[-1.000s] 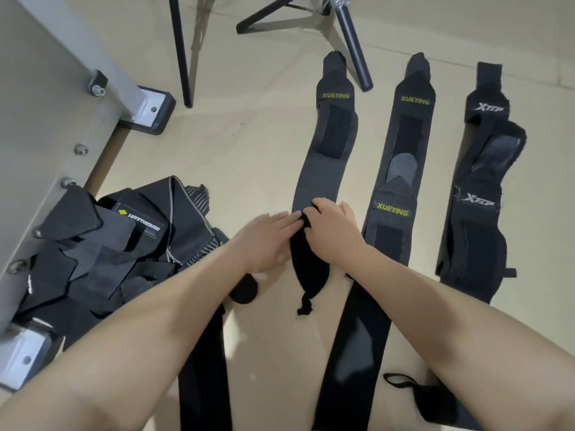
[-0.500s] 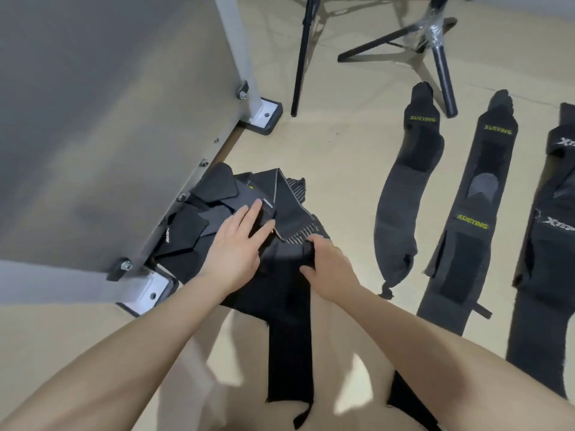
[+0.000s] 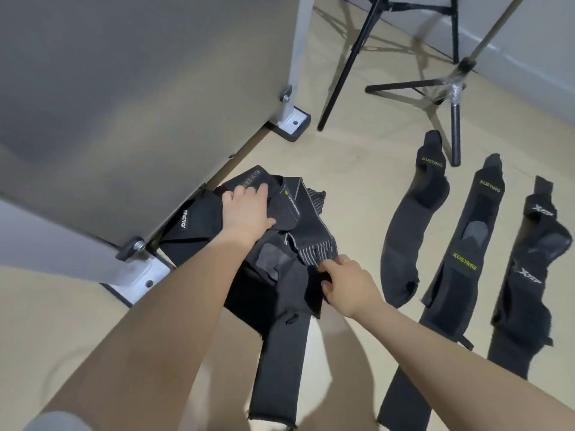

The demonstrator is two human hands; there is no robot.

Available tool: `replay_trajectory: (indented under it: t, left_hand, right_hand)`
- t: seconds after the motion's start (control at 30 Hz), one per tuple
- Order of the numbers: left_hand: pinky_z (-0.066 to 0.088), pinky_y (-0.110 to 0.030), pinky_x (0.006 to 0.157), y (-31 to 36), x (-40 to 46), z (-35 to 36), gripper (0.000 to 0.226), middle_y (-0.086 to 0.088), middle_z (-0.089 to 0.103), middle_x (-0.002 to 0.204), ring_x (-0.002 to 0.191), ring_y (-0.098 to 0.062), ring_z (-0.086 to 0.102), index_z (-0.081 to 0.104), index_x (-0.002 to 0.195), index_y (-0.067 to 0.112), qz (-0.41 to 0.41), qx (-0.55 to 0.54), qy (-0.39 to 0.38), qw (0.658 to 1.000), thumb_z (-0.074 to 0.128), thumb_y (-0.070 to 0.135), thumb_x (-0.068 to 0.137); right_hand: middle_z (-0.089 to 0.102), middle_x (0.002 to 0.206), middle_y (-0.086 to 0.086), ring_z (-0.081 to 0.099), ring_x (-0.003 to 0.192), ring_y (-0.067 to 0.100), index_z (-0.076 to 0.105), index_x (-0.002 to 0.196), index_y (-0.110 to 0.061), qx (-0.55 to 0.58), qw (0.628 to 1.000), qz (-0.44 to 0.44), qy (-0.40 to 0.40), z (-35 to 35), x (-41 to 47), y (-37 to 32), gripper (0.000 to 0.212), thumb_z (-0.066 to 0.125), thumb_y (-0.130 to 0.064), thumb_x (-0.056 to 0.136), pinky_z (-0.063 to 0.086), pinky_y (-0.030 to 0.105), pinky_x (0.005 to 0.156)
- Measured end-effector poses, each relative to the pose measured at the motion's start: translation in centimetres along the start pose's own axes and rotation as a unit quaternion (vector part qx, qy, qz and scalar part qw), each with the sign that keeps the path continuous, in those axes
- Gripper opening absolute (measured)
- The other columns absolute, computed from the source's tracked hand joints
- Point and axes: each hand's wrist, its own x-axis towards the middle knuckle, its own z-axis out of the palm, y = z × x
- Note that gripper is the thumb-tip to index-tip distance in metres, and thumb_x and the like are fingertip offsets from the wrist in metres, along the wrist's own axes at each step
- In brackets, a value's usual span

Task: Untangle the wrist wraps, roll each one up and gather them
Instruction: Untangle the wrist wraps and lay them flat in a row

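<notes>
A tangled pile of black wrist wraps [image 3: 280, 244] lies on the beige floor [image 3: 357, 169] beside the foot of a grey panel [image 3: 124, 104]. The left hand [image 3: 247, 209] rests flat on top of the pile, fingers spread. The right hand [image 3: 345, 281] pinches a black flap at the pile's near edge. Three wraps [image 3: 460, 253] lie stretched out side by side to the right, near a tripod [image 3: 448, 88].

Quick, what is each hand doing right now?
Left hand: open, fingers flat, pressing on the tangled pile of wraps.
Right hand: closed, pinching a black wrap at the pile's edge.
</notes>
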Motion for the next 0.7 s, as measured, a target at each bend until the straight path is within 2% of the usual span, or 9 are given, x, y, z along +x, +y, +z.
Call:
replay_trajectory:
  t: [0.1,0.2,0.33,0.4,0.47,0.57,0.63,0.67,0.7]
  left_hand:
    - [0.031,-0.037,0.094,-0.3,-0.4,0.7,0.041,-0.006,0.054,0.122,0.118,-0.027,0.042,0.051,0.121,0.015,-0.002,-0.055,0.011,0.998,0.051,0.044,0.092]
    - [0.033,-0.037,0.092,-0.9,-1.5,0.4,0.029,-0.005,0.058,0.114,0.111,-0.028,0.046,0.063,0.114,0.015,0.000,-0.214,0.106,0.971,0.051,0.034,0.095]
    - [0.028,-0.028,0.090,-2.0,-4.4,-0.6,0.020,-0.002,0.065,0.095,0.099,-0.021,0.052,0.072,0.099,0.013,0.075,-0.278,0.248,0.925,0.058,0.021,0.087]
    - [0.032,-0.026,0.085,-2.3,-6.1,-1.2,0.019,-0.001,0.066,0.086,0.091,-0.017,0.051,0.074,0.090,0.011,0.126,-0.290,0.315,0.895,0.057,0.015,0.082]
    - [0.042,-0.032,0.078,-2.1,-7.6,-1.9,0.018,-0.002,0.066,0.081,0.085,-0.017,0.053,0.074,0.086,0.008,0.155,-0.304,0.341,0.876,0.058,0.008,0.078]
    - [0.043,-0.024,0.076,-1.6,-9.2,-3.2,0.019,-0.004,0.066,0.078,0.079,-0.014,0.051,0.075,0.083,0.006,0.175,-0.322,0.333,0.869,0.057,0.008,0.076]
    - [0.041,-0.018,0.075,-1.3,-9.7,-3.9,0.020,-0.004,0.067,0.076,0.078,-0.013,0.050,0.075,0.082,0.006,0.189,-0.320,0.333,0.866,0.057,0.006,0.075]
    - [0.041,-0.018,0.074,-1.2,-9.9,-4.0,0.021,-0.004,0.067,0.075,0.077,-0.013,0.050,0.076,0.081,0.006,0.200,-0.313,0.337,0.865,0.055,0.005,0.075]
    - [0.042,-0.021,0.073,-1.0,-10.2,-4.1,0.023,-0.003,0.067,0.075,0.077,-0.014,0.050,0.076,0.080,0.007,0.216,-0.303,0.342,0.863,0.053,0.006,0.075]
  right_hand:
    - [0.046,0.126,0.007,0.046,0.112,0.028,0.047,0.124,-0.016,0.046,0.997,-0.001,0.069,-0.8,0.2,-0.4,0.032,0.045,-0.017,0.092,0.040,0.034,0.089]
    - [0.043,0.133,0.008,0.043,0.120,0.025,0.044,0.132,-0.014,0.175,0.975,-0.013,0.134,-1.6,1.1,-1.4,0.041,0.047,-0.012,0.091,0.037,0.033,0.099]
    - [0.045,0.134,-0.002,0.047,0.117,0.014,0.042,0.134,-0.018,0.424,0.888,-0.001,0.176,-4.0,1.4,-4.1,0.042,0.050,-0.012,0.093,0.041,0.028,0.100]
    - [0.052,0.123,-0.010,0.052,0.107,0.007,0.044,0.129,-0.024,0.543,0.824,-0.012,0.159,-5.3,1.1,-5.2,0.036,0.049,-0.013,0.095,0.046,0.022,0.090]
    - [0.057,0.110,-0.014,0.056,0.097,0.001,0.050,0.120,-0.029,0.641,0.762,-0.033,0.092,-6.3,0.8,-5.7,0.027,0.046,-0.014,0.098,0.045,0.018,0.083]
    - [0.065,0.108,-0.011,0.061,0.097,0.001,0.060,0.110,-0.028,0.631,0.771,-0.081,0.002,-6.5,0.0,-5.6,0.035,0.041,-0.003,0.096,0.047,0.018,0.085]
    - [0.067,0.105,-0.001,0.063,0.098,0.010,0.064,0.106,-0.020,0.644,0.759,-0.088,-0.032,-6.3,-0.5,-5.2,0.038,0.036,0.003,0.092,0.049,0.025,0.089]
    - [0.067,0.104,0.004,0.062,0.100,0.018,0.065,0.105,-0.017,0.677,0.730,-0.073,-0.053,-6.4,-0.6,-5.0,0.036,0.036,0.000,0.091,0.047,0.033,0.094]
    - [0.067,0.102,0.007,0.062,0.099,0.023,0.065,0.104,-0.014,0.729,0.679,-0.048,-0.079,-6.6,-0.8,-4.8,0.030,0.038,-0.006,0.093,0.046,0.038,0.094]
